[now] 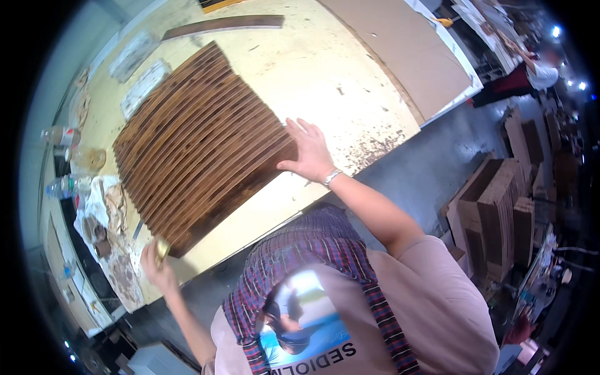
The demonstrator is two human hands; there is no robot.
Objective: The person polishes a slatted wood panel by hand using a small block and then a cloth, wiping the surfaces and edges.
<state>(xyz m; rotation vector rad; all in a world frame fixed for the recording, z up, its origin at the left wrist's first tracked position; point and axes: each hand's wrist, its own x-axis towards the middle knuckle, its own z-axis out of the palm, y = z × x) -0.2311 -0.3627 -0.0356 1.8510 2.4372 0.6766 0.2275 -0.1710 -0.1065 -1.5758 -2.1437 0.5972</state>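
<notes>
A row of brown-stained wooden slats (200,137) lies side by side on the pale worktable, with dark and light streaks along the grain. Against their right-hand ends rests my right hand (307,150), fingers spread and nothing gripped. At the near left corner of the slats, my left hand (159,270) is closed around a small yellowish pad (162,249). The pad is close to the slat ends; whether it touches them I cannot tell. Its exact kind is too blurred to make out.
Wrapped whitish blocks (145,87) sit beyond the slats, near a single loose dark strip (223,26). Plastic bottles (60,186), jars and stained rags (100,206) crowd the table's left edge. Cardboard-like stacks (497,215) stand on the right floor; another person (540,75) is far right.
</notes>
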